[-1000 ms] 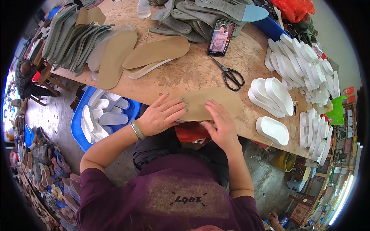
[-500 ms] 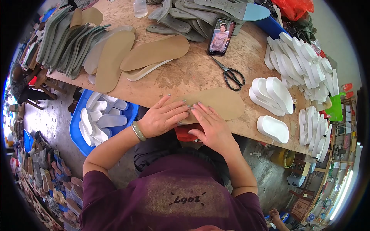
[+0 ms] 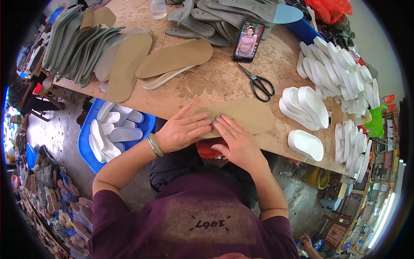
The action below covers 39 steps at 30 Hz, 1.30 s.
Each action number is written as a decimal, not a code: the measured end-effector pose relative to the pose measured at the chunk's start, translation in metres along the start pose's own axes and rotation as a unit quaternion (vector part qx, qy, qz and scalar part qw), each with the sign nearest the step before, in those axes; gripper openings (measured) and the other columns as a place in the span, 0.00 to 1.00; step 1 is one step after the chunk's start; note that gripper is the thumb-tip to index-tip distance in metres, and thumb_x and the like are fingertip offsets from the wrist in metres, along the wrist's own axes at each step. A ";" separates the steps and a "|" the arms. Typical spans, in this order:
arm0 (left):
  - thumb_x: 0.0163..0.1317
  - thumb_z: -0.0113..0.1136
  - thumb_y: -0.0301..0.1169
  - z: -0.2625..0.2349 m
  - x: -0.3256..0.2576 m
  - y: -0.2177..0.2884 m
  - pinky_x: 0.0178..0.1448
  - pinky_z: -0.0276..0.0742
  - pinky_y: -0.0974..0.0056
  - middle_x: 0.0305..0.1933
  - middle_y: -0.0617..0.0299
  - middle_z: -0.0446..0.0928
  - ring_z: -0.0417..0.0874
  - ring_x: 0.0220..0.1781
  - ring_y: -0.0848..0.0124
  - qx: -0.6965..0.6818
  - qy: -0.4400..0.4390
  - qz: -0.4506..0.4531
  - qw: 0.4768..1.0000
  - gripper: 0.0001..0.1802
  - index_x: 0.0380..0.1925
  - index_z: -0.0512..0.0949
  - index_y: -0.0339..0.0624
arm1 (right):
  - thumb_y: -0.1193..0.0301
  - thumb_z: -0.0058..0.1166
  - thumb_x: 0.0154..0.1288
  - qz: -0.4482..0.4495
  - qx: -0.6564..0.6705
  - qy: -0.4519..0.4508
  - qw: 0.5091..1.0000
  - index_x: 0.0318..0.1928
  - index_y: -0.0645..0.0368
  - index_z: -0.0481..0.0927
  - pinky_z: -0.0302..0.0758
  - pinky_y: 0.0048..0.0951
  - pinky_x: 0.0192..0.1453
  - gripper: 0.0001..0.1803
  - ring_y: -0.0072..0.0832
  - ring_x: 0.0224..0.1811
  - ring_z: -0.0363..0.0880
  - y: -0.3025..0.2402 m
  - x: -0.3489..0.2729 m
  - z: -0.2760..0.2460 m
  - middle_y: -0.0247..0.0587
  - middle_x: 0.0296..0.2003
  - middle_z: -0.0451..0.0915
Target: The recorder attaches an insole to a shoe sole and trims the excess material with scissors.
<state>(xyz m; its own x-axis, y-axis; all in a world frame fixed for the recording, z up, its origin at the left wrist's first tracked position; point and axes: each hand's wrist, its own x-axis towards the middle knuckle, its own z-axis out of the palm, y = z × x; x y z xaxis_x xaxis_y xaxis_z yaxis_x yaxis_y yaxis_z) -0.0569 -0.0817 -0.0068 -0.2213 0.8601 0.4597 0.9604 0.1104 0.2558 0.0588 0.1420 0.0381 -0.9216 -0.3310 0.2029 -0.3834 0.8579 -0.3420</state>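
A tan insole-shaped sheet [image 3: 251, 114] lies at the table's near edge, its left end partly hidden by my hands. My left hand [image 3: 182, 131] rests on that end with fingers stretched out and a bangle on the wrist. Beside it, my right hand [image 3: 238, 146] lies with its fingers flat on the sheet and its thumb apart, pointing left. The fingertips of both hands nearly meet. Beyond the sheet are black-handled scissors [image 3: 261, 88], slightly open at the blades.
Farther back, a phone [image 3: 247, 41] leans against grey soles [image 3: 202, 29]. More tan insoles [image 3: 172, 60] lie to the left, near stacked grey soles [image 3: 64, 43]. White soles [image 3: 312, 107] stand at the right. A blue basket [image 3: 148, 125] of white soles sits below the table's left edge.
Both hands stay in nearly the same place on the tan sheet. The whole view has shifted very slightly.
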 end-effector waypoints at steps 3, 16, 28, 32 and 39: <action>0.59 0.66 0.33 -0.002 0.002 0.002 0.79 0.53 0.43 0.64 0.63 0.76 0.73 0.70 0.67 0.001 -0.007 -0.001 1.000 0.24 0.58 0.76 0.49 | 0.60 0.66 0.60 0.006 0.012 0.007 1.000 0.64 0.65 0.71 0.68 0.44 0.71 0.35 0.45 0.69 0.70 0.001 -0.002 -0.002 0.50 0.63 0.75; 0.60 0.65 0.33 0.001 -0.001 0.001 0.79 0.53 0.43 0.63 0.63 0.77 0.73 0.70 0.67 0.003 -0.002 -0.011 1.000 0.23 0.57 0.77 0.50 | 0.61 0.66 0.60 0.018 0.006 0.022 1.000 0.61 0.65 0.74 0.72 0.43 0.68 0.33 0.43 0.66 0.74 0.001 -0.005 -0.007 0.48 0.58 0.79; 0.56 0.71 0.32 0.005 -0.001 -0.004 0.76 0.55 0.43 0.61 0.64 0.79 0.77 0.67 0.66 -0.015 0.019 0.006 1.000 0.22 0.52 0.81 0.50 | 0.59 0.66 0.59 0.034 0.007 0.001 0.999 0.61 0.64 0.74 0.75 0.40 0.64 0.33 0.41 0.63 0.77 0.001 0.000 -0.012 0.47 0.54 0.82; 0.55 0.71 0.32 0.001 0.001 -0.001 0.77 0.54 0.41 0.61 0.64 0.79 0.76 0.68 0.66 -0.009 0.000 -0.003 1.000 0.26 0.55 0.79 0.49 | 0.59 0.66 0.60 0.029 0.011 0.004 1.000 0.61 0.64 0.74 0.75 0.40 0.64 0.33 0.42 0.64 0.76 -0.001 0.001 -0.013 0.48 0.55 0.81; 0.59 0.66 0.34 0.001 0.009 0.010 0.79 0.51 0.42 0.65 0.64 0.75 0.73 0.69 0.67 -0.012 -0.025 -0.029 0.999 0.29 0.63 0.74 0.49 | 0.59 0.66 0.60 0.032 0.019 0.000 0.999 0.61 0.65 0.73 0.74 0.41 0.65 0.33 0.43 0.66 0.74 0.001 -0.004 -0.010 0.49 0.57 0.79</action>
<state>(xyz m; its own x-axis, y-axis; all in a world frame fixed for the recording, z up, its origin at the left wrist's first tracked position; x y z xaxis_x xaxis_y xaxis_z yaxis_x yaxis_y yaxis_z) -0.0494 -0.0727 -0.0011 -0.2676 0.8764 0.4003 0.9414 0.1494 0.3024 0.0624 0.1476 0.0463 -0.9446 -0.2750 0.1793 -0.3249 0.8622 -0.3886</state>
